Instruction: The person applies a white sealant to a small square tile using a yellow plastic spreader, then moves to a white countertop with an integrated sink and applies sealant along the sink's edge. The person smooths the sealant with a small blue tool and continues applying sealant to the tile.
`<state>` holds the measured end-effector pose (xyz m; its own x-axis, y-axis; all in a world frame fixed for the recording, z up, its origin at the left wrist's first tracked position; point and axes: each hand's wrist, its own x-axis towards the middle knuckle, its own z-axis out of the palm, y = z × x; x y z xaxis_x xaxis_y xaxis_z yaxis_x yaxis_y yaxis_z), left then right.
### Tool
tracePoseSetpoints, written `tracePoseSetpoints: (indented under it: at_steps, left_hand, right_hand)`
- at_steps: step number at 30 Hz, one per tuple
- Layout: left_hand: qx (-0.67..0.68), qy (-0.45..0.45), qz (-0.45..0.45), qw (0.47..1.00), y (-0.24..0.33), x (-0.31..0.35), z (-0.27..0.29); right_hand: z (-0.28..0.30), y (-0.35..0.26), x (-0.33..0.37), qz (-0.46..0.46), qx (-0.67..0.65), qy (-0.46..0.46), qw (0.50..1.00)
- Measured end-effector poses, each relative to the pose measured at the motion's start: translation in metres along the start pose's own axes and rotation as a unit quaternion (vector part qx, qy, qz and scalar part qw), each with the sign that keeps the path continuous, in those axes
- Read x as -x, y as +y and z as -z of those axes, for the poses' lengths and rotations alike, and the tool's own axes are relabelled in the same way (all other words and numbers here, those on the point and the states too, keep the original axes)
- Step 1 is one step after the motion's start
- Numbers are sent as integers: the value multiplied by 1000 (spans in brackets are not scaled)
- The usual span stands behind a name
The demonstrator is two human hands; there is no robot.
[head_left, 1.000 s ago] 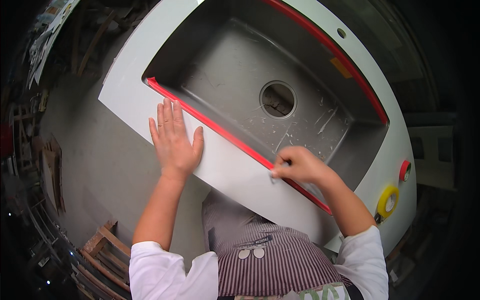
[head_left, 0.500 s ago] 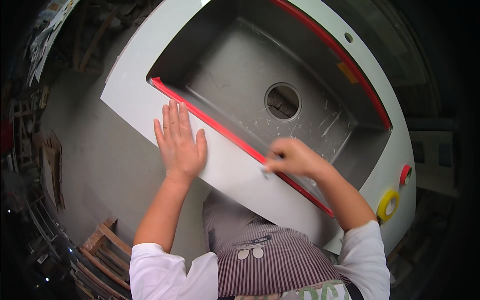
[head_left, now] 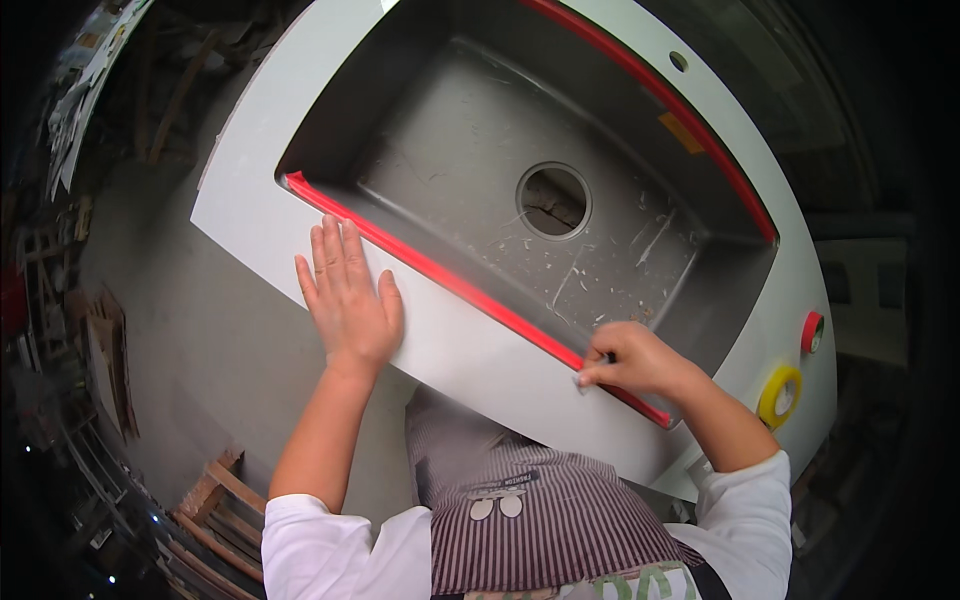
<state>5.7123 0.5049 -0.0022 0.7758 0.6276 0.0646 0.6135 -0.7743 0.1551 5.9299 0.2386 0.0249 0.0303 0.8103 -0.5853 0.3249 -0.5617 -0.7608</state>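
Head view: our right hand (head_left: 632,362) pinches thin, flimsy red tape (head_left: 430,268) on the sink's (head_left: 470,350) near rim, left hand (head_left: 348,300) flat, holding nothing.

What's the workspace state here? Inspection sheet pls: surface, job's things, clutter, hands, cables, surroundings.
Surface: grey sink in a pale slab, lying flat; drain hole open.
Job's things: red tape along the near basin edge; a second red strip along the far edge.
Clutter: pale scraps and scratches on the basin floor; red roll and yellow roll on the slab's right end.
Hands: left hand flat on the slab, fingers spread, beside the tape; right hand closed, pressing at the tape's right part, what it pinches is hidden.
Cables: nothing seen.
Surroundings: concrete floor, wooden pallets lower left; striped apron below.
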Motion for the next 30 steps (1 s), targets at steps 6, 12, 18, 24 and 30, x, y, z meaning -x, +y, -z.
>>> tracePoseSetpoints:
  at_steps: [6, 12, 18, 24, 30]
  left_hand:
    - [-1, -5, -8, 1000, 2, -5, 3]
    - [45, 31, 11, 998, -15, -4, 2]
    - [-31, 63, 193, 979, -138, -67, 2]
    - [-71, 75, 213, 972, -140, -101, -5]
    - [-48, 86, 206, 974, -136, -104, -2]
  right_hand:
    - [3, -70, -120, 93, 13, 54, 994]
    - [-3, -73, -130, 113, 2, 74, 991]
    - [2, -37, -47, 54, 10, 31, 998]
    - [2, -88, -149, 148, 47, 74, 985]
    - [4, -170, -254, 164, -4, 115, 980]
